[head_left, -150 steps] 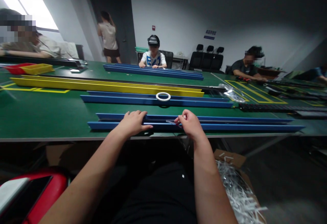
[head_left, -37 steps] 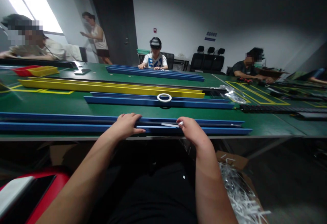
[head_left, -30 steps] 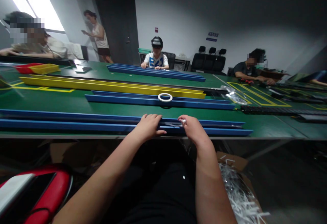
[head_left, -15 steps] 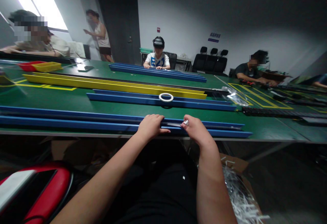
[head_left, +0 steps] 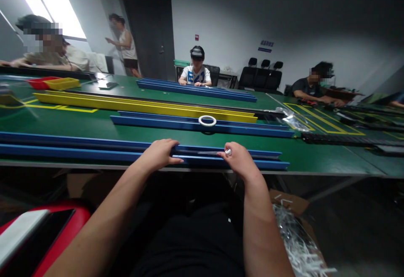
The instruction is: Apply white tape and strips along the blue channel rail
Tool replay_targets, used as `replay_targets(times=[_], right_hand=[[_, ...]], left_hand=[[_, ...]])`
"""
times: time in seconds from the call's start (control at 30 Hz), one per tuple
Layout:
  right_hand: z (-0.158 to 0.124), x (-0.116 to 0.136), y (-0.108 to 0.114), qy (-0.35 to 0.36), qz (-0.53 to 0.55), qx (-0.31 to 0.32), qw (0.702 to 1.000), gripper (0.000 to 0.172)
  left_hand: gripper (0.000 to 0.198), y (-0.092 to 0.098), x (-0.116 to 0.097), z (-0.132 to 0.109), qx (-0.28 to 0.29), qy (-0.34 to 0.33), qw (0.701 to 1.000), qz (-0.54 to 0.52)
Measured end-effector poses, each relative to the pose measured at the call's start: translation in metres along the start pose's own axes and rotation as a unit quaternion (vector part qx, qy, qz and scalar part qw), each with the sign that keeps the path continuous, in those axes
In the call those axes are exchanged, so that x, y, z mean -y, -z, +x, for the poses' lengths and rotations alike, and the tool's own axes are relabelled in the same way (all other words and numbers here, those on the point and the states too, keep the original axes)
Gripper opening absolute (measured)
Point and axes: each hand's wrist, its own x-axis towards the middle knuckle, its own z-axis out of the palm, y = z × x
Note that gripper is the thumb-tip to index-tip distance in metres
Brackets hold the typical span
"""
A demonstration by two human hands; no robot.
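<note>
A long blue channel rail lies along the near edge of the green table, its right end at about. My left hand rests on top of the rail, fingers curled over its far edge. My right hand is closed in a pinch on a thin whitish strip that runs along the rail's groove between the two hands. A small white bit shows at its fingertips.
A second blue rail carries a white tape roll. Behind it lie a yellow rail and more blue rails. A box of white shavings stands at lower right. Several other people sit or stand around the tables.
The blue rail has slid left along the table edge since five seconds ago, a little more in the last half second. My left hand shifted left; my right hand keeps its pinch on the strip.
</note>
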Motion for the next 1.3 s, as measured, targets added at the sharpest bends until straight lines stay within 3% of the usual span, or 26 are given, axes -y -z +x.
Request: replay_targets(times=[0.13,0.27,0.43,0.57,0.7,0.87,0.97,1.07,1.23,1.3], right_hand=[[-0.001,-0.003,-0.002,-0.010,0.072,-0.023,0.997,0.010],[0.000,-0.006,0.001,-0.010,0.138,0.005,0.990,0.023],[0.002,-0.009,0.007,-0.001,0.107,-0.020,0.994,0.019],[0.002,-0.015,0.006,-0.003,0.037,0.002,0.999,0.015],[0.002,-0.021,0.003,0.003,0.010,0.000,1.000,0.014],[-0.004,-0.021,0.004,-0.023,0.055,0.039,0.997,0.004],[-0.008,-0.020,0.010,-0.026,0.086,0.043,0.995,0.007],[-0.007,-0.018,0.017,-0.020,0.108,0.048,0.993,0.015],[-0.004,-0.013,0.017,-0.018,0.089,0.055,0.994,0.018],[-0.005,-0.010,0.013,-0.019,0.082,0.080,0.993,0.021]], left_hand=[[0.070,-0.008,-0.025,0.006,-0.019,-0.023,1.000,0.009],[0.071,-0.018,-0.067,0.021,-0.026,-0.039,0.999,-0.009],[0.076,-0.026,-0.114,0.038,-0.049,-0.072,0.996,-0.030],[0.077,-0.032,-0.123,0.044,-0.058,-0.077,0.995,-0.014],[0.066,-0.033,-0.119,0.044,-0.059,-0.073,0.996,0.004],[0.066,-0.033,-0.120,0.044,-0.053,-0.076,0.996,-0.008],[0.067,-0.033,-0.114,0.043,-0.050,-0.072,0.996,-0.011],[0.070,-0.028,-0.088,0.036,-0.042,-0.057,0.997,-0.004],[0.077,-0.013,-0.022,0.017,-0.005,-0.030,1.000,-0.006],[0.079,-0.008,-0.005,0.013,0.019,-0.018,1.000,-0.012]])
